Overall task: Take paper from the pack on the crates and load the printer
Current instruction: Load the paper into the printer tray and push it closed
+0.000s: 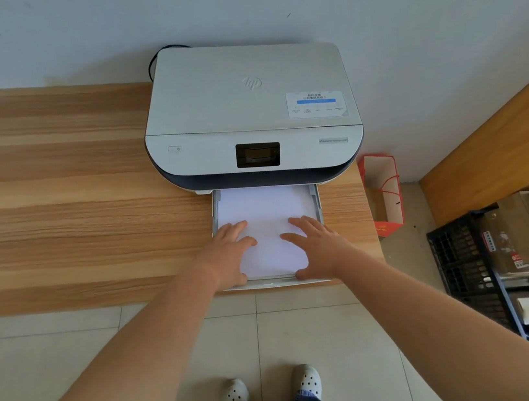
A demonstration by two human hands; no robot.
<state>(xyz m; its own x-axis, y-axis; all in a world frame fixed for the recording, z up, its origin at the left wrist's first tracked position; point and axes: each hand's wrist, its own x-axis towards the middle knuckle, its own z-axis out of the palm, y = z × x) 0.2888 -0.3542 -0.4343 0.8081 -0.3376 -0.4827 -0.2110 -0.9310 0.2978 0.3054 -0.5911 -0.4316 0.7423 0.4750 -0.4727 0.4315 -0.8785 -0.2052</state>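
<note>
A white and dark printer stands on a wooden desk against the wall. Its paper tray is pulled out toward me and holds a stack of white paper. My left hand lies flat on the stack's left side, thumb at the near edge. On the right side my right hand lies flat the same way. Fingers of both hands are spread on the sheets. At the right, black crates carry brown paper packs.
A red and white paper bag stands on the floor beside the desk's right end. A second wooden surface runs along the right wall above the crates. My feet in white clogs stand on the tiled floor.
</note>
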